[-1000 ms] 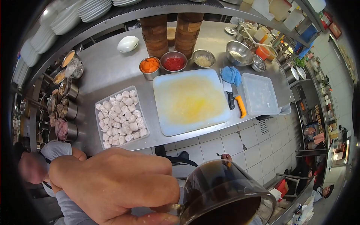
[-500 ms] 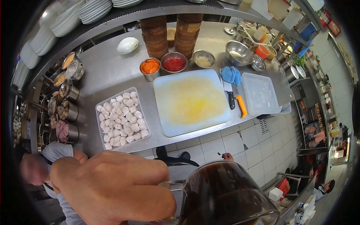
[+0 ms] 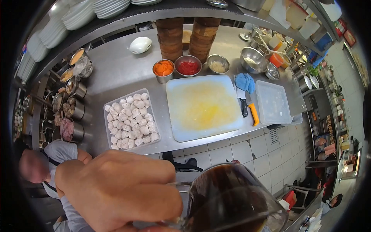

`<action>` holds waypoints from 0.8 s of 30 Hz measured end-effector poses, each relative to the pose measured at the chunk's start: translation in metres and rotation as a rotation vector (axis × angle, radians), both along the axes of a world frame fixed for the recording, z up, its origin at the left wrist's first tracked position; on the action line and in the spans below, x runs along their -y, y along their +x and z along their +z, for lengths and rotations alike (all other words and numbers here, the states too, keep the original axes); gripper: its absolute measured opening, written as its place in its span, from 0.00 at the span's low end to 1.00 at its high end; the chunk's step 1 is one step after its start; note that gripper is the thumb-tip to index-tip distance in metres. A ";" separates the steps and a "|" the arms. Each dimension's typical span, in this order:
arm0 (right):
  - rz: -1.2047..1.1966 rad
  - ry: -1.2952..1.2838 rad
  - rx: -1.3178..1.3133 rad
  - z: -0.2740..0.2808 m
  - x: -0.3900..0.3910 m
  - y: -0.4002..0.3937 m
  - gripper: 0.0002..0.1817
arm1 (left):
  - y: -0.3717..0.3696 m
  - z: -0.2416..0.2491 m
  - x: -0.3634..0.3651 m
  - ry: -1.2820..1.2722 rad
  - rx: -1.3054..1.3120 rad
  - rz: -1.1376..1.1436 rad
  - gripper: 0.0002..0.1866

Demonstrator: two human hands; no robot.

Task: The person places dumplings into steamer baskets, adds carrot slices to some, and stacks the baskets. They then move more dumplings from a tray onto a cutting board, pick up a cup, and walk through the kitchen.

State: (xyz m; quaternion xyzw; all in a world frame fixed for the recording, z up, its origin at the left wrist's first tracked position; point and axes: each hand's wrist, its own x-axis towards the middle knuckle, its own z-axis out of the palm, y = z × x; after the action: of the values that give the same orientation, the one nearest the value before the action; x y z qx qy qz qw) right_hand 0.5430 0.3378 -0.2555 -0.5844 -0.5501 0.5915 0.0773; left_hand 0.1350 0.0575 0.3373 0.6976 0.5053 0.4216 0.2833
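Close below the camera, my left hand (image 3: 119, 189) is closed round the clear handle of a glass mug (image 3: 228, 197). The mug is tilted and holds dark brown liquid; its lower part runs out of the picture. Just past the mug's upper rim, a small piece of my right hand (image 3: 234, 161) shows low down, with a small dark tip beside it. The mug covers the rest of that hand. Beyond the left hand, a plastic tray (image 3: 159, 139) of pale, floury round pieces (image 3: 133, 121) stands on the steel counter, beside a stained cutting board (image 3: 205, 108).
Bowls of sliced carrot (image 3: 163, 69), red pieces (image 3: 188, 68) and pale shreds (image 3: 218, 65) stand behind the board. Two knives (image 3: 253, 114), a blue cloth (image 3: 244, 82) and a plastic container (image 3: 273, 102) lie right. A person (image 3: 58, 154) is at left. Bamboo steamers (image 3: 170, 40) stand behind.
The view has shifted, so the counter and its things sit slightly farther right. The mug has tilted a little more, and my right hand is now more hidden behind it.
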 end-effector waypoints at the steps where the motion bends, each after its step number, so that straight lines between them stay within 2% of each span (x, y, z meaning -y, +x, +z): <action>1: -0.011 0.000 0.043 0.000 0.002 -0.001 0.12 | -0.001 -0.001 0.002 -0.041 0.037 0.016 0.15; 6: -0.027 -0.032 0.068 -0.006 0.005 0.002 0.12 | -0.011 -0.021 0.011 -0.124 0.219 0.048 0.16; 8: -0.030 -0.043 0.062 -0.006 0.007 0.001 0.12 | -0.018 -0.025 0.015 -0.232 0.267 0.099 0.16; 9: -0.032 -0.037 0.063 -0.002 0.008 -0.002 0.12 | -0.026 -0.023 0.017 -0.296 0.173 0.092 0.09; 10: -0.033 -0.031 0.063 -0.002 0.009 -0.001 0.12 | -0.029 -0.029 0.020 -0.298 0.173 0.106 0.09; 11: -0.036 -0.027 0.063 -0.002 0.011 0.000 0.12 | -0.032 -0.043 0.022 -0.290 0.194 0.173 0.10; 12: -0.075 -0.118 -0.202 -0.021 0.006 0.013 0.12 | -0.036 -0.057 0.023 -0.282 0.214 0.241 0.11; 14: -0.015 -0.029 0.084 0.015 0.014 -0.009 0.12 | -0.045 -0.081 0.024 -0.312 0.258 0.348 0.12; 20: -0.026 -0.029 0.051 0.030 0.022 -0.026 0.11 | -0.097 -0.164 0.023 -0.424 0.445 0.726 0.14; 24: -0.066 -0.020 0.048 0.032 0.032 -0.025 0.11 | -0.154 -0.231 0.023 -0.370 0.486 0.849 0.13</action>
State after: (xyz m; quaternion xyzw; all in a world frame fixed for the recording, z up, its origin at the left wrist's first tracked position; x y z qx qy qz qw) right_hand 0.5179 0.3061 -0.2231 -0.6168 -0.5263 0.5801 0.0776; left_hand -0.0192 0.0345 0.1068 0.2519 0.7293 0.5526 0.3151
